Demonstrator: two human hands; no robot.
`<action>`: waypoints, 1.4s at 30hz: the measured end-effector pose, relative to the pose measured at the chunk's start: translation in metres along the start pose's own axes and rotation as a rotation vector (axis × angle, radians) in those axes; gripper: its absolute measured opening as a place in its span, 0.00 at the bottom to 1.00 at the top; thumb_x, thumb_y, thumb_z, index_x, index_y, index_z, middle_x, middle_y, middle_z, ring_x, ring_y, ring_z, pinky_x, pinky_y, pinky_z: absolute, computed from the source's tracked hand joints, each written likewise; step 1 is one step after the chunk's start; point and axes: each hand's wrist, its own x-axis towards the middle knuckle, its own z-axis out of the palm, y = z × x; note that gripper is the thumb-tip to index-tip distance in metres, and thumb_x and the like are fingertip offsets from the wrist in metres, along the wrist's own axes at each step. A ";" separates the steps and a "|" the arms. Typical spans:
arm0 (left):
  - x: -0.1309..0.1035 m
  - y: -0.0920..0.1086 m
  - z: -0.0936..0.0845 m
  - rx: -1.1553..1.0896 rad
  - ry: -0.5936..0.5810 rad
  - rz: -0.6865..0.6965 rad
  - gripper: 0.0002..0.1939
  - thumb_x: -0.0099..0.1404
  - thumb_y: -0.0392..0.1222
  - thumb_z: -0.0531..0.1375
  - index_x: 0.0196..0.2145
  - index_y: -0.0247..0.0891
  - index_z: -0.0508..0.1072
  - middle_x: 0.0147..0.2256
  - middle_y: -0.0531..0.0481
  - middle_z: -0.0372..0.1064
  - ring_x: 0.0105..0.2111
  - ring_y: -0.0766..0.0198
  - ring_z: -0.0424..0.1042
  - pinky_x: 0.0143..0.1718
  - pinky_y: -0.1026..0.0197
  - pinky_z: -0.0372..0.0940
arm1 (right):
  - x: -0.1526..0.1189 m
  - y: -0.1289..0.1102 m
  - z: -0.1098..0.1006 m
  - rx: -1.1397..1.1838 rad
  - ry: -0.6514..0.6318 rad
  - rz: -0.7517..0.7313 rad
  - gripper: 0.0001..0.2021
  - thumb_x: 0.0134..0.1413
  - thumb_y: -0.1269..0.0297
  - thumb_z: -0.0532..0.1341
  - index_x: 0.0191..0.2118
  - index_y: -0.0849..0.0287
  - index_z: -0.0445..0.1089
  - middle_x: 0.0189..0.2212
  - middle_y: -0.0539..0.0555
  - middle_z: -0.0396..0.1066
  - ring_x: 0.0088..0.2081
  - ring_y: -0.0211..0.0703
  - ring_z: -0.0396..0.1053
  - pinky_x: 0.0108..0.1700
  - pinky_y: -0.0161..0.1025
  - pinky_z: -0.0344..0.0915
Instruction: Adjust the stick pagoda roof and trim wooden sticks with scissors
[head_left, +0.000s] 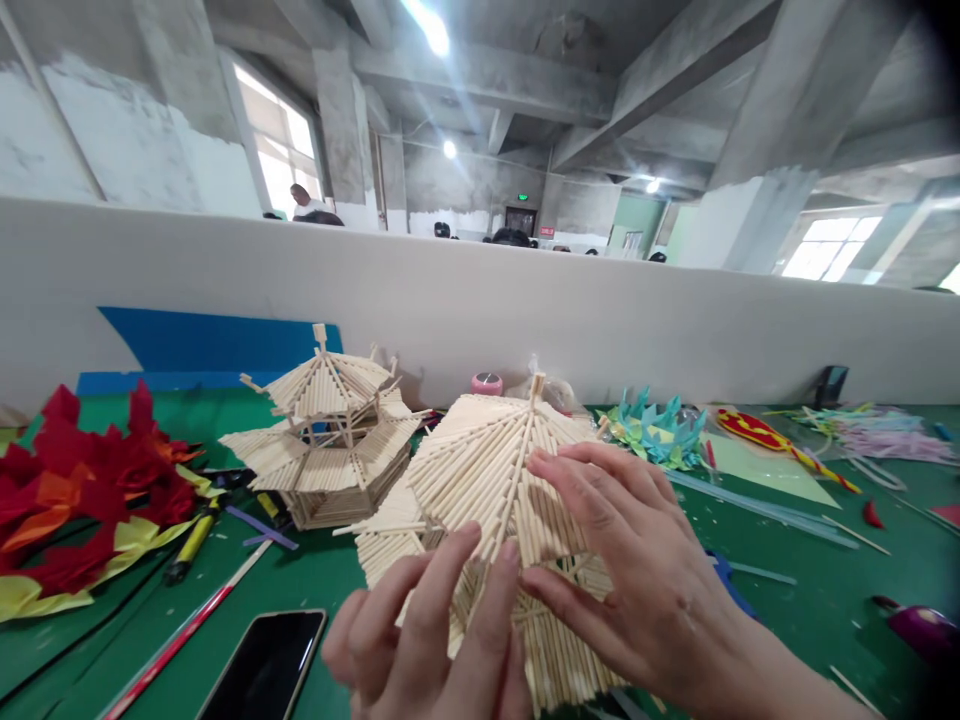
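Observation:
A pagoda model made of thin wooden sticks (480, 470) is tilted toward me above the green mat. My left hand (420, 630) props it from below, with fingertips on the roof's lower edge. My right hand (637, 560) lies spread over the right side of the roof, fingers pressing on the sticks. A second, two-tiered stick pagoda (326, 440) stands upright behind it to the left, touched by neither hand.
A black phone (266, 665) lies at the front left, beside a red stick (180, 640). Red and yellow paper flowers (82, 500) sit far left; teal paper flowers (656, 430), coloured strips and loose sticks lie right. A grey partition wall (525, 300) runs along the back.

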 end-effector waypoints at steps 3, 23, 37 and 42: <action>0.001 -0.004 0.004 0.001 -0.037 0.036 0.13 0.58 0.37 0.54 0.41 0.43 0.71 0.47 0.47 0.60 0.39 0.55 0.60 0.39 0.50 0.49 | 0.000 -0.001 0.001 0.015 -0.003 0.014 0.26 0.50 0.60 0.58 0.54 0.62 0.55 0.49 0.51 0.64 0.52 0.46 0.53 0.52 0.43 0.48; -0.003 -0.015 0.008 -0.011 -0.155 0.096 0.17 0.59 0.37 0.53 0.46 0.46 0.68 0.50 0.46 0.56 0.44 0.52 0.56 0.43 0.51 0.48 | 0.001 -0.004 0.005 0.008 0.030 0.037 0.25 0.50 0.60 0.57 0.54 0.62 0.56 0.48 0.52 0.65 0.51 0.47 0.54 0.51 0.44 0.48; -0.001 -0.013 0.008 -0.042 -0.106 0.022 0.15 0.59 0.39 0.52 0.45 0.47 0.67 0.49 0.45 0.59 0.43 0.50 0.58 0.42 0.47 0.49 | -0.002 -0.003 0.004 0.034 0.012 0.065 0.27 0.49 0.58 0.57 0.55 0.60 0.55 0.49 0.52 0.63 0.53 0.47 0.52 0.52 0.46 0.47; 0.001 -0.015 0.005 -0.072 -0.113 0.000 0.14 0.60 0.42 0.51 0.43 0.49 0.67 0.49 0.45 0.59 0.42 0.49 0.59 0.41 0.45 0.48 | -0.003 -0.005 0.004 0.033 -0.012 0.074 0.27 0.49 0.58 0.57 0.55 0.59 0.54 0.51 0.50 0.61 0.53 0.46 0.51 0.53 0.44 0.46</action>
